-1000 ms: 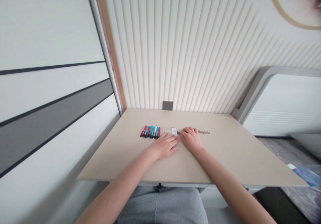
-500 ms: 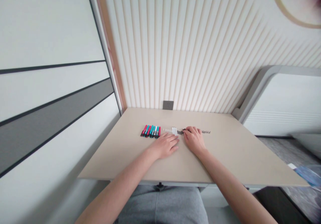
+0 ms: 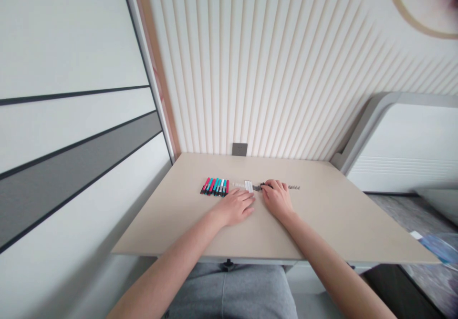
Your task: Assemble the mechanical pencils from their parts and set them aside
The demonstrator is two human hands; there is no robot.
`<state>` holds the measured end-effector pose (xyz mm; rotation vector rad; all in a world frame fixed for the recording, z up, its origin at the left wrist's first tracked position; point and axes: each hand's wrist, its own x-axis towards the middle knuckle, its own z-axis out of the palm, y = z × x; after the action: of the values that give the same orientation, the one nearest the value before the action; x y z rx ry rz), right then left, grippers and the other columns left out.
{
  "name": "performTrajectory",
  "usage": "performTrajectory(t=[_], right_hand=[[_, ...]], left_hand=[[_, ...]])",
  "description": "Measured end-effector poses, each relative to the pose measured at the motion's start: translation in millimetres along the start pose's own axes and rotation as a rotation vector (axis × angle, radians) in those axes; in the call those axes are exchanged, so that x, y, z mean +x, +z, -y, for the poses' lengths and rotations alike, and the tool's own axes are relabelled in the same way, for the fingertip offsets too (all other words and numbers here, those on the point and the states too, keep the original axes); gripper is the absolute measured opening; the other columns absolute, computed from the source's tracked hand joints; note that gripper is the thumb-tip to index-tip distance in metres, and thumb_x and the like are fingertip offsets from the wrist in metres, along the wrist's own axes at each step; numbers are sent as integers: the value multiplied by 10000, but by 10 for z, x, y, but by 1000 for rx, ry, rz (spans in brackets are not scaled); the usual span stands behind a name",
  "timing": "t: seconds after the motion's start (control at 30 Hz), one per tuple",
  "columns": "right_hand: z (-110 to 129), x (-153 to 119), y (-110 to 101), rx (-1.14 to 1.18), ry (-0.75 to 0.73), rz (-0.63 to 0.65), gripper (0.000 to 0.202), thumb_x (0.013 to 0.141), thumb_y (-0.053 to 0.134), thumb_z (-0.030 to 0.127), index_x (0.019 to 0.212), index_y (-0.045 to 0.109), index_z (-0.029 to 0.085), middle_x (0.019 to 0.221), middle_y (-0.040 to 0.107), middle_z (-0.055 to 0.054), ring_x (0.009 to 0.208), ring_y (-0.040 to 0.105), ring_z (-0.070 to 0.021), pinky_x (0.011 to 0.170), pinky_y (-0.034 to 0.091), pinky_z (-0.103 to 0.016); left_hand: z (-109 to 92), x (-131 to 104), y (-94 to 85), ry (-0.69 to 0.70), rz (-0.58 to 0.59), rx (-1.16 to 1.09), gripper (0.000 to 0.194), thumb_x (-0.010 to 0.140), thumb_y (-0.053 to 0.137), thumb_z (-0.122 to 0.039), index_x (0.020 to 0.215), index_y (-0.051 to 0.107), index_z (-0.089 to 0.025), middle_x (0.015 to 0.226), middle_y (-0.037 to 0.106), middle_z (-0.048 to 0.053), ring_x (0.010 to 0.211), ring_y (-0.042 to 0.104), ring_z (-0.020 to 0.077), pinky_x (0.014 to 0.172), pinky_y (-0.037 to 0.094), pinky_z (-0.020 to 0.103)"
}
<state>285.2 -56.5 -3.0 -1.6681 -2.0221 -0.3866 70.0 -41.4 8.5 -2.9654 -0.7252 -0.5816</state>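
Observation:
My left hand point(image 3: 236, 206) lies flat on the table with its fingers stretched out. Its fingertips are by the lower end of a small bundle of white sticks point(image 3: 248, 185). To the left, several pen-like pieces point(image 3: 214, 187) in red, teal and white with black ends lie in a row. My right hand point(image 3: 277, 197) rests on the table, fingers bent and closed in among small black pieces point(image 3: 263, 184); what they hold is hidden. Small dark grey parts point(image 3: 256, 188) lie between the hands. Further dark parts point(image 3: 294, 187) form a row to the right.
Small clear or whitish parts point(image 3: 237, 184) lie between the pens and the white sticks. The beige tabletop point(image 3: 332, 214) meets a ribbed wall with a dark socket point(image 3: 239, 149). A white panelled cabinet point(image 3: 89, 166) stands left, and a grey-edged headboard point(image 3: 411, 142) is at right.

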Motion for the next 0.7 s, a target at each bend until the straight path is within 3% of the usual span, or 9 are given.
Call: performTrajectory(t=[0.17, 0.43, 0.7], right_hand=[[-93, -22, -22, 29, 76, -67, 225, 911, 494, 207, 974, 709, 221, 1021, 639, -78, 958, 515, -229, 875, 306, -371], [-133, -24, -44, 98, 65, -52, 223, 901, 494, 218, 977, 703, 229, 1040, 634, -67, 974, 524, -215, 883, 306, -359], [-476, -48, 39, 190, 304, -123, 300, 873, 416, 208, 1024, 676, 212, 1028, 648, -74, 971, 552, -232, 831, 352, -368]], left_hand=[[-9, -1, -19, -1, 4, -16, 357, 969, 413, -373, 1238, 570, -200, 1300, 592, 78, 1218, 501, 223, 1060, 331, 405], [-8, -6, -23, -8, 7, -13, 355, 967, 424, -379, 1229, 576, -195, 1301, 591, 78, 1216, 500, 221, 1067, 328, 405], [-25, -4, -56, -7, -1, -8, 340, 960, 436, -365, 1221, 571, -193, 1300, 582, 88, 1219, 495, 240, 1071, 333, 431]])
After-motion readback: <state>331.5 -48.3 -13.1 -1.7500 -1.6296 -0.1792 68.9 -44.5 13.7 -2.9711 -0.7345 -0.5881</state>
